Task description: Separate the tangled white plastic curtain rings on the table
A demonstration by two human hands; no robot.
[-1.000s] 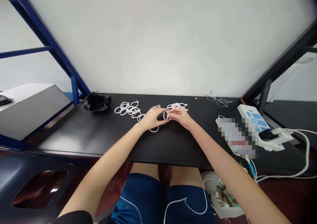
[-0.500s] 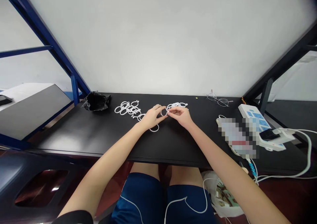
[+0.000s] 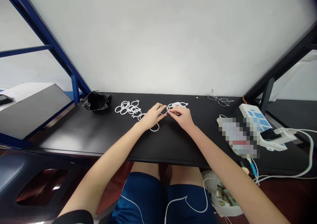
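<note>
Both hands meet over the middle of the black table [image 3: 99,135]. My left hand [image 3: 151,115] and my right hand [image 3: 182,116] pinch one small white plastic ring [image 3: 163,111] between their fingertips. A pile of white rings [image 3: 128,108] lies to the left of my left hand. A smaller cluster of white rings [image 3: 177,105] lies just behind my right hand. One loose white ring [image 3: 155,129] rests on the table under my left wrist.
A crumpled black bag [image 3: 96,101] sits at the table's back left. Wire-framed glasses [image 3: 219,100] lie at the back right. A white power strip [image 3: 262,126] with plugs and white cables occupies the right end. Blue steel frame posts [image 3: 74,88] stand at the left.
Both hands have shifted slightly away from me with the ring, closer to the small cluster of rings. The fingers have worked round the ring a little.
</note>
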